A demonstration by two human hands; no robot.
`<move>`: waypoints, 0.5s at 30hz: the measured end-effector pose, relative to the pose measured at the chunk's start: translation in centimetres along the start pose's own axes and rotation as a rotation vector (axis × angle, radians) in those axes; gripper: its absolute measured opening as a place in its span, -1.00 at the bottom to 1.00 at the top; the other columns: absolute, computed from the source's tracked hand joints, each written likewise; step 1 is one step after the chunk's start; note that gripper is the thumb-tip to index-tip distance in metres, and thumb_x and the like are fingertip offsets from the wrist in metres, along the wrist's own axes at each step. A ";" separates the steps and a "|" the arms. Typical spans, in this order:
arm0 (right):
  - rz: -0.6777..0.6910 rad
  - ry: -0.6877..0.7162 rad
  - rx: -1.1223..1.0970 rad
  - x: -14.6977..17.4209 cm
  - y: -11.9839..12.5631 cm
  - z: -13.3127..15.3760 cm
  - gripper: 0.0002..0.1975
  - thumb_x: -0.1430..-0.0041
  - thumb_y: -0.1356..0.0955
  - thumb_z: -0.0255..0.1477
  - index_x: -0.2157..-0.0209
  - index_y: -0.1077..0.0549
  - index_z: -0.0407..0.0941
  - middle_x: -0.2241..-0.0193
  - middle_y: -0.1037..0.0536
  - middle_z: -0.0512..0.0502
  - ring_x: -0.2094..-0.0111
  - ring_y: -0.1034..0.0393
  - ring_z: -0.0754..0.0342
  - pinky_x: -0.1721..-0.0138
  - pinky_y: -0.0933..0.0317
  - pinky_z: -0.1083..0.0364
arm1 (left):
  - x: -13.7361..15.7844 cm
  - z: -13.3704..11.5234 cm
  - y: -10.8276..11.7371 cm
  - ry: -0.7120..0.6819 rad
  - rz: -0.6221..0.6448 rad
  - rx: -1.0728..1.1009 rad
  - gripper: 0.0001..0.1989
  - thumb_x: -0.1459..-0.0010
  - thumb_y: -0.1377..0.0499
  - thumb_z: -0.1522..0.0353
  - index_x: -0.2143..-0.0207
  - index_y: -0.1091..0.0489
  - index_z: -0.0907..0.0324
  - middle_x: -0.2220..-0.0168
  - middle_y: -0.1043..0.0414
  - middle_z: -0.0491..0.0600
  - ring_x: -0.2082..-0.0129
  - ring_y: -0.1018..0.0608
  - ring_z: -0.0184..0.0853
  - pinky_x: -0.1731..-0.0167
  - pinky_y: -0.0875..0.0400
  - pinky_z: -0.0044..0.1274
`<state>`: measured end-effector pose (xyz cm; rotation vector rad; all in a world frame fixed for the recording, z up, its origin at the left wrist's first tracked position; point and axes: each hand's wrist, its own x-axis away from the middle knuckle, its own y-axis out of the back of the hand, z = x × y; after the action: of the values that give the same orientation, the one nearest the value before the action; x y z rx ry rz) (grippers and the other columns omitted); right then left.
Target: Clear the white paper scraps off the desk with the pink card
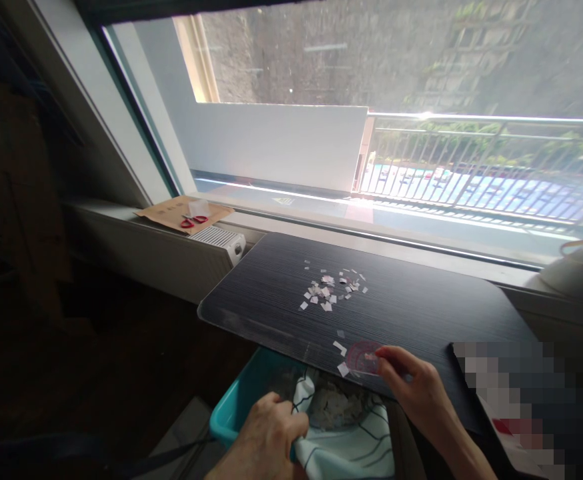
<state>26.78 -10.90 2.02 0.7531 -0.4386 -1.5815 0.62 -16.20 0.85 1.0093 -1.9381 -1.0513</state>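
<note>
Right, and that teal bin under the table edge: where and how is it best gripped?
Probably by the left rim of the teal bin, coming from the person's left: that stretch is bare and raised, fit for fingers hooked over it. The table overlaps its far side in this view, and a striped sheet drapes the right.

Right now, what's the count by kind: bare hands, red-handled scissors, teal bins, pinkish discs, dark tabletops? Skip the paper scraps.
Bare hands: 2 (left hand, right hand)
Red-handled scissors: 1 pair
Teal bin: 1
Pinkish disc: 1
Dark tabletop: 1
Total: 6
</note>
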 end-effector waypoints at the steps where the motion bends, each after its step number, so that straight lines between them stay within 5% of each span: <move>1: -0.022 -0.003 -0.012 -0.2 -0.1 0.0 -0.74 -0.13 -0.30 -0.27 0.33 -0.57 -0.11 0.50 -0.61 -0.04 0.50 -0.47 0.08 0.42 -0.32 0.18 | 0.0 0.0 0.0 -0.002 -0.005 0.002 -0.85 0.05 -0.26 0.31 0.50 -0.36 0.17 0.45 -0.35 -0.09 0.33 -0.40 -0.28 0.08 -0.18 -0.38; 6: -0.066 -0.004 -0.015 -1.0 -0.7 0.1 -0.73 -0.10 -0.32 -0.25 0.30 -0.59 -0.10 0.42 -0.64 -0.05 0.42 -0.52 0.05 0.36 -0.35 0.18 | 0.0 0.1 -0.1 0.002 -0.010 0.021 -0.84 0.13 -0.30 0.36 0.52 -0.35 0.17 0.47 -0.35 -0.12 0.34 -0.40 -0.31 0.06 -0.17 -0.40; 11: 0.061 0.007 0.011 0.0 -0.1 0.7 -0.75 -0.15 -0.29 -0.30 0.37 -0.57 -0.11 0.52 -0.60 -0.01 0.51 -0.46 0.09 0.46 -0.29 0.20 | 0.3 0.2 0.0 0.007 -0.017 0.007 -0.86 0.06 -0.26 0.35 0.53 -0.33 0.18 0.47 -0.33 -0.11 0.34 -0.40 -0.31 0.07 -0.18 -0.39; 15: -0.022 -0.008 -0.032 -0.4 -0.6 0.3 -0.72 -0.15 -0.30 -0.26 0.28 -0.58 -0.12 0.44 -0.63 -0.05 0.45 -0.49 0.06 0.37 -0.33 0.18 | 0.2 0.4 -0.4 0.007 -0.019 0.004 -0.86 0.09 -0.27 0.34 0.50 -0.35 0.17 0.46 -0.33 -0.11 0.34 -0.39 -0.29 0.09 -0.19 -0.39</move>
<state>26.14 -10.40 1.87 0.7299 -0.4108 -1.6093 0.27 -16.41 0.39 1.0338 -1.9288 -1.0533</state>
